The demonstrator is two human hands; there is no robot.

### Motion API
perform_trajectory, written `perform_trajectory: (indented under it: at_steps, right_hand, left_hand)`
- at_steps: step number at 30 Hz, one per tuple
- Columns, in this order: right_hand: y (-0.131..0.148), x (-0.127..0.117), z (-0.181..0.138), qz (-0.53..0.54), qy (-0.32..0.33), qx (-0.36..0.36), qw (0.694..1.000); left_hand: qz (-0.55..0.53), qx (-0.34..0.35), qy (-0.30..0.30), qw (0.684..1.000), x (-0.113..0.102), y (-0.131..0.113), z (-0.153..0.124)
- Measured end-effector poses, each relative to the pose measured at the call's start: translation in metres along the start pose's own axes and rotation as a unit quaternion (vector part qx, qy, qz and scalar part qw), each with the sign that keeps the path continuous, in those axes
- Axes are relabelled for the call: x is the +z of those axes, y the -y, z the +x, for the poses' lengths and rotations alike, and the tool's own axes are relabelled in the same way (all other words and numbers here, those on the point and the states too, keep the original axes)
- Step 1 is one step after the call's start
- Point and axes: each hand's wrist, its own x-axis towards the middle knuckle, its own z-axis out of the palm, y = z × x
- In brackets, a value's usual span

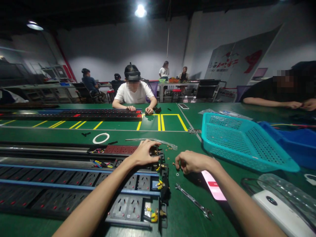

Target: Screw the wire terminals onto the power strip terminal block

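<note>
My left hand (pixel 145 153) rests on the end of a power strip with dark red sockets (pixel 119 149), thumb and fingers either side of its black end piece with brass terminals. Its fingertips are partly hidden. To the right, my right hand (pixel 189 162) is pinched around a small brass screw (pixel 174 163) just above the table. Loose brass nuts (pixel 168 148) and a pale washer (pixel 177 174) lie between and near the hands. A double-ended wrench (pixel 194 200) lies below the right hand. Nearer me are power strips with black sockets (pixel 125 207) and yellow-green wires at their ends.
A turquoise basket (pixel 243 141) stands at right beside a blue bin (pixel 291 138). A pink phone-like slab (pixel 214 186) and a white device with a cable (pixel 278 207) lie near my right arm. A white ring (pixel 101 138) lies beyond the strips. A co-worker (pixel 134 89) sits opposite.
</note>
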Motion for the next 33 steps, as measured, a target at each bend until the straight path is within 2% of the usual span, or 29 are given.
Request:
perform_trajectory:
  at_steps: [2, 6, 15, 24, 33]
  right_hand:
    - [0.005, 0.002, -0.001, -0.012, 0.011, -0.004, 1.000]
    - [0.010, 0.007, 0.003, -0.021, -0.012, -0.007, 1.000]
    - [0.003, 0.021, 0.014, -0.010, -0.033, -0.016, 0.999]
    - [0.008, 0.024, 0.015, -0.037, -0.022, 0.010, 0.999]
    - [0.011, 0.024, 0.013, -0.031, -0.011, 0.007, 0.999]
  left_hand:
    - [-0.003, 0.005, 0.002, 1.000, 0.000, 0.001, 0.000]
    - [-0.011, 0.010, 0.007, 1.000, 0.000, 0.002, 0.001]
    - [-0.023, 0.011, 0.011, 1.000, 0.001, 0.002, 0.000]
    - [-0.022, 0.011, 0.017, 1.000, 0.002, 0.005, 0.000]
    - [-0.017, 0.011, 0.022, 1.000, 0.002, 0.006, 0.000]
